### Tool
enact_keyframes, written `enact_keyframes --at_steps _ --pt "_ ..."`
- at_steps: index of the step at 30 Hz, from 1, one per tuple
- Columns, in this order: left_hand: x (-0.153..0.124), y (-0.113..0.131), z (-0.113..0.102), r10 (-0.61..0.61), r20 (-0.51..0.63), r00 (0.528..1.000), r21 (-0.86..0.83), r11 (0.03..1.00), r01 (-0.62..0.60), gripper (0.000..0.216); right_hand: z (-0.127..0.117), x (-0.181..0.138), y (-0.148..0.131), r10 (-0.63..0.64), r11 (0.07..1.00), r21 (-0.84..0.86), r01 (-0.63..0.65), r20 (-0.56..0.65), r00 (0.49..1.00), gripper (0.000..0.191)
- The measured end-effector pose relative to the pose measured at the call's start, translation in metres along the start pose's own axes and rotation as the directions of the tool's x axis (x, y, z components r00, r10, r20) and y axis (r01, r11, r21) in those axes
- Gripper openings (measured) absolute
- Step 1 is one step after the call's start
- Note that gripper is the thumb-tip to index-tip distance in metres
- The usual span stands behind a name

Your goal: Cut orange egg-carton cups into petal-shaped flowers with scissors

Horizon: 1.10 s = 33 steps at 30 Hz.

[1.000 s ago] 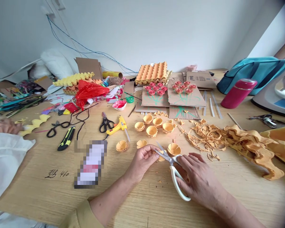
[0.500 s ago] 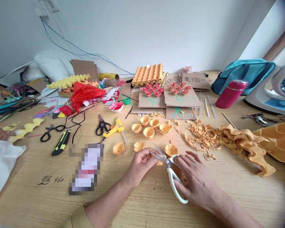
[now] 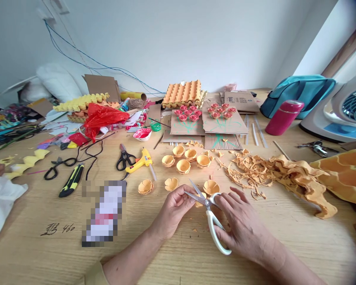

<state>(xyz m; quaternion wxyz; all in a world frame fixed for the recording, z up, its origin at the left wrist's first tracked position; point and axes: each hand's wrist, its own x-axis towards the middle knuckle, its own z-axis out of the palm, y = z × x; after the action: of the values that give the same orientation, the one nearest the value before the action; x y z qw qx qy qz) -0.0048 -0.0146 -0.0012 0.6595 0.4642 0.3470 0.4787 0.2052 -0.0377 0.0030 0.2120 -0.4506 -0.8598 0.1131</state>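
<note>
My right hand (image 3: 240, 221) grips white-handled scissors (image 3: 216, 233), their blades apart and pointing left toward my other hand. Pinched in the fingers of my left hand (image 3: 174, 209) is an orange egg-carton piece (image 3: 199, 201), mostly hidden by the fingers and blades. Just beyond my hands stand a cut egg-carton cup (image 3: 211, 187), a petal-shaped cup (image 3: 171, 183) and a small stack of cups (image 3: 145, 186). Several more cups (image 3: 183, 166) sit farther back.
Orange carton scraps (image 3: 249, 170) lie right of the cups. A yellow glue gun (image 3: 140, 162), black scissors (image 3: 125, 159), a utility knife (image 3: 72, 180) and a blurred-out phone (image 3: 103, 213) are on the left. Cardboard with red flowers (image 3: 222, 122) lies behind. Another person's sleeve (image 3: 2, 202) shows at far left.
The whole view has shifted slightly, so things appear a little farther left. My hands keep nearly the same pose, with the scissors still open at the carton piece.
</note>
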Motion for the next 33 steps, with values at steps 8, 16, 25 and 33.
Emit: enact_keyframes --at_steps 8,16,25,33 --pt "0.0 -0.002 0.0 0.009 0.038 0.999 -0.047 0.999 -0.007 0.011 0.002 -0.001 0.0 -0.026 0.999 0.038 0.027 -0.026 0.999 0.02" --pt "0.0 -0.001 -0.001 -0.007 0.069 0.998 -0.071 0.997 0.011 0.012 0.002 -0.002 0.0 -0.073 0.992 0.098 0.076 -0.035 0.997 0.018" --pt "0.0 0.001 -0.004 0.008 0.08 0.997 -0.031 0.999 -0.006 0.012 0.001 -0.003 -0.002 -0.093 0.986 0.14 0.095 -0.018 0.996 0.019" --pt "0.001 0.01 -0.007 0.047 0.119 0.992 0.105 0.993 -0.06 0.014 0.0 -0.003 -0.002 -0.108 0.985 0.133 0.109 -0.012 0.994 0.019"
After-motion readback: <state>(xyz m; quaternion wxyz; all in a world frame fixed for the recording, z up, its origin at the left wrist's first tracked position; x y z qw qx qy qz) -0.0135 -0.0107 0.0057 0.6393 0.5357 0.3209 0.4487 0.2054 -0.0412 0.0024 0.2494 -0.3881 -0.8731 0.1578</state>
